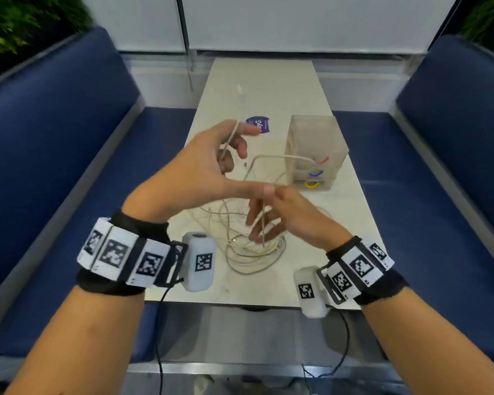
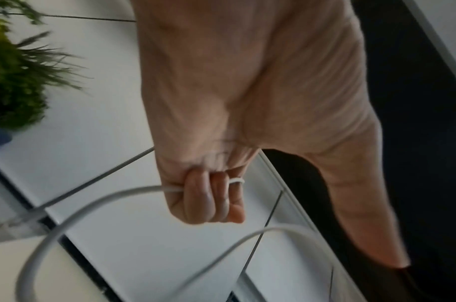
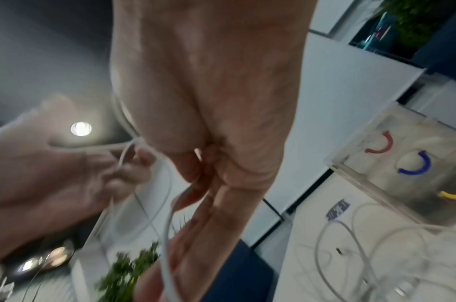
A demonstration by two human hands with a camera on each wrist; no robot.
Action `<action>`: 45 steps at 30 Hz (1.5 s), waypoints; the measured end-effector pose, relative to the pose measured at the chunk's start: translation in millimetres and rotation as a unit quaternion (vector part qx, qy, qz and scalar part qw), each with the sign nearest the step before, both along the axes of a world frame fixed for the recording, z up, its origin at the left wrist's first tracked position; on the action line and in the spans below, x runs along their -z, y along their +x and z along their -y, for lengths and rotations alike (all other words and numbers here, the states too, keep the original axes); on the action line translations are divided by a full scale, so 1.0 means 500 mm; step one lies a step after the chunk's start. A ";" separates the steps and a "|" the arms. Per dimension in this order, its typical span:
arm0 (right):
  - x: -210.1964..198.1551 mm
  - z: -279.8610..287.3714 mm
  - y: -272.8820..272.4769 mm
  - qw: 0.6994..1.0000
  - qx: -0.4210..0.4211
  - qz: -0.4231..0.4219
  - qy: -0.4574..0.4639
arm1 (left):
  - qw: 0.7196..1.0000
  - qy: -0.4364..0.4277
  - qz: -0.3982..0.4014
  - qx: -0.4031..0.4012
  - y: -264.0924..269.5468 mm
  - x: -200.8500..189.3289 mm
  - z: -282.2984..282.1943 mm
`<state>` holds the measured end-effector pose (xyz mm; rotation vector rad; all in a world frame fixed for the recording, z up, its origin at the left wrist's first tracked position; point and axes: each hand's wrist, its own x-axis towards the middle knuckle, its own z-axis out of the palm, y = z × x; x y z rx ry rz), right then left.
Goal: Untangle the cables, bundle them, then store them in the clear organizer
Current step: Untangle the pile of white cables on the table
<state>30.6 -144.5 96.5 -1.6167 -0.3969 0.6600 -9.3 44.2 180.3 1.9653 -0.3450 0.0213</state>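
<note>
**One cable lifted out of the tangle, both hands on it**

The left hand (image 1: 200, 163) is raised above the middle of the table (image 1: 268, 89), fingers curled round a white cable (image 1: 268, 158); the left wrist view shows the strand passing through the closed fingers (image 2: 208, 196). The right hand (image 1: 285, 215) sits lower and nearer the front edge, directly over the pile of cables (image 1: 254, 252), with a strand running down along its loosely spread fingers (image 3: 195, 230). Its thumb appears to pinch that strand where it meets the left thumb, though blur makes this uncertain.

Between the hands the held cable rises steeply from the pile, then arches away toward the table's right edge, where the clear organizer (image 1: 314, 152) stands. Its drawer fronts, with red, blue and yellow handles, face the front edge.

The pile lies just below the right hand, so that hand is the nearer one to feed or free more length, while the left can draw the strand upward along its long axis. Untangling looks to be at an early stage; nothing is bundled.
</note>
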 end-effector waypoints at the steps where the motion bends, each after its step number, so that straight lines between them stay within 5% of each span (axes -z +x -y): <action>1: 0.017 0.001 -0.012 0.998 -0.049 -0.015 -0.038 | 0.999 -0.037 -0.002 0.002 0.002 -0.013 -0.004; 4: 0.082 -0.003 -0.036 0.957 -0.218 0.025 -0.189 | 0.985 -0.121 -0.030 -0.122 0.034 -0.043 0.005; 8: 0.164 0.012 -0.022 0.815 -0.316 0.195 -0.444 | 0.984 -0.140 0.014 -0.113 0.034 -0.023 0.016; 10: 0.193 0.034 -0.001 0.730 -0.338 0.221 -0.551 | 0.989 -0.109 0.008 -0.099 0.024 -0.004 0.013; 12: 0.200 0.059 0.021 0.679 -0.333 0.200 -0.623 | 0.992 -0.081 0.003 -0.101 0.022 0.010 0.011; 14: 0.199 0.082 0.042 0.691 -0.289 0.215 -0.627 | 0.991 -0.079 -0.010 -0.112 0.024 0.015 0.005; 18: 0.199 0.127 0.099 0.776 -0.090 0.244 -0.574 | 0.982 -0.094 -0.037 -0.162 0.026 0.014 -0.014; 21: 0.217 0.174 0.140 0.746 0.055 0.230 -0.623 | 0.980 -0.083 -0.024 -0.178 0.022 0.007 -0.024; 24: 0.247 0.219 0.156 0.720 0.066 0.160 -0.673 | 0.981 -0.089 -0.020 -0.172 0.022 0.007 -0.026; 30: 0.266 0.217 0.156 0.753 0.103 0.120 -0.639 | 0.982 -0.118 -0.035 -0.145 0.036 0.046 0.014; 37: 0.178 0.136 0.180 0.914 0.190 -0.063 -0.354 | 0.987 -0.069 -0.002 -0.145 0.060 0.127 0.077; 41: 0.097 0.109 0.169 0.937 0.150 0.004 -0.315 | 0.984 -0.049 -0.014 -0.169 0.062 0.150 0.088; 45: 0.046 0.116 0.170 0.907 0.156 0.124 -0.370 | 0.979 0.050 -0.012 -0.199 0.057 0.157 0.070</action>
